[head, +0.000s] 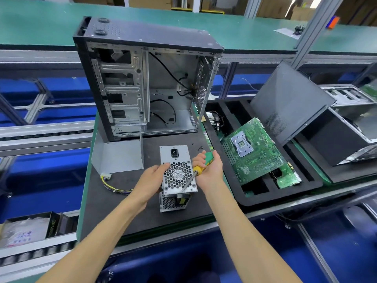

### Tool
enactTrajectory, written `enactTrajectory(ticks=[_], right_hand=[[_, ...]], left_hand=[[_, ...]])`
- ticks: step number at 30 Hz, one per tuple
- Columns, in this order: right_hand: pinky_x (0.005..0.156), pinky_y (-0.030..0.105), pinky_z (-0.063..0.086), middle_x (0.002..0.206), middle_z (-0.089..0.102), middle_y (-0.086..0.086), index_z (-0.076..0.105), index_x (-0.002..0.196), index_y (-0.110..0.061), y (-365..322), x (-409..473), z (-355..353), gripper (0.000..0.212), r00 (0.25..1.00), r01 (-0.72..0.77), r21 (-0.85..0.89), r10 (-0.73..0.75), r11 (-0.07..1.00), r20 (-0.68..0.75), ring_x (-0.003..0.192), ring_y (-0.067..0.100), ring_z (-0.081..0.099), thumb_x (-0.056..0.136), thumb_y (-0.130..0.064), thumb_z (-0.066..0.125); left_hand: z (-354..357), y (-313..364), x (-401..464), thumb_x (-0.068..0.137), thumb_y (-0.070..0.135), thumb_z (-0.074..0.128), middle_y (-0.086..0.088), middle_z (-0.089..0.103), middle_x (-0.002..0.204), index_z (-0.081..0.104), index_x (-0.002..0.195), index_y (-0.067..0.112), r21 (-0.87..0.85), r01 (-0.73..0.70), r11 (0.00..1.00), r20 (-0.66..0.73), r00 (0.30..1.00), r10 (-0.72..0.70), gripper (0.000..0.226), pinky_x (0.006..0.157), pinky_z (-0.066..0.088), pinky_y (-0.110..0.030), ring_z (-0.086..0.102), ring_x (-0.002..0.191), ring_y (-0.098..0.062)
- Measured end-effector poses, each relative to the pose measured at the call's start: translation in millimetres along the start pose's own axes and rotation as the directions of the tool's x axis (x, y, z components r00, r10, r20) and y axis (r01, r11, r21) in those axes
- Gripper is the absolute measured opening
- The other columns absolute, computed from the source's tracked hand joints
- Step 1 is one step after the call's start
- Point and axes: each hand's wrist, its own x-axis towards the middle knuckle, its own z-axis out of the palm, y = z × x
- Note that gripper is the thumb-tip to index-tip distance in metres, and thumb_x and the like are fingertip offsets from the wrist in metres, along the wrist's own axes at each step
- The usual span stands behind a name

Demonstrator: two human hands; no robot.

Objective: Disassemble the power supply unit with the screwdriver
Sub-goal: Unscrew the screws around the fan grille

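On the dark worktop (114,201) in front of us stands the power supply unit (177,176), a silver metal box set near the front edge, its face with the honeycomb fan grille and the black power socket turned up toward us. Our left hand (152,180) grips the unit's left side, the thumb lying on the grille's upper left corner. Our right hand (209,169) is curled round the green and yellow handle of the screwdriver (199,167), whose metal shaft slants down and left so that its tip rests near the lower right corner of the grille face. A bundle of yellow and purple wires (113,183) trails on the worktop left of the unit. A few small black screws (200,148) lie just behind the right hand. Behind the unit an open computer case (142,78) stands upright, and to the right a green motherboard (253,152) lies tilted in a black foam tray (255,199).
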Motion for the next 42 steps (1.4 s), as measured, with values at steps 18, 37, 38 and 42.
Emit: enactTrajectory(ticks=[18,37,38,42], right_hand=[[0.036,0.019,0.020,0.054,0.034,-0.002,0.051,0.077,-0.020,-9,-30,85,0.047,0.759,0.642,-0.242,-0.559,0.727,0.335,0.039,0.012,0.025,0.105,-0.054,0.036],[0.042,0.021,0.016,0.050,0.031,0.002,0.050,0.070,-0.018,20,-22,91,0.038,0.664,0.747,-0.349,-0.626,0.566,0.409,0.040,0.014,0.020,0.093,-0.047,0.042],[0.042,0.021,0.017,0.050,0.031,0.002,0.050,0.069,-0.018,22,-22,92,0.036,0.659,0.752,-0.358,-0.613,0.553,0.436,0.040,0.014,0.020,0.090,-0.047,0.044],[0.043,0.025,0.021,0.051,0.035,0.003,0.051,0.067,-0.018,19,-22,95,0.034,0.666,0.740,-0.461,-0.438,0.490,0.604,0.041,0.017,0.025,0.084,-0.047,0.045]], left_hand=[[1,26,-3,0.087,0.037,0.072,0.010,0.064,0.107,0.062,0.111,0.024,0.672,-0.495,0.551,-0.040,0.719,0.694,0.029,0.084,0.045,-0.032,0.058,0.095,-0.012],[12,13,1,0.088,0.045,0.070,0.009,0.068,0.092,0.066,0.106,0.023,0.775,-0.456,0.438,-0.013,0.681,0.732,0.028,0.081,0.041,-0.037,0.060,0.083,-0.016],[12,13,1,0.088,0.045,0.070,0.009,0.068,0.092,0.066,0.106,0.023,0.774,-0.457,0.439,-0.015,0.680,0.733,0.028,0.081,0.041,-0.037,0.060,0.083,-0.016],[11,12,1,0.087,0.045,0.070,0.010,0.067,0.091,0.066,0.105,0.023,0.768,-0.456,0.450,-0.024,0.681,0.732,0.028,0.080,0.041,-0.036,0.059,0.081,-0.016]])
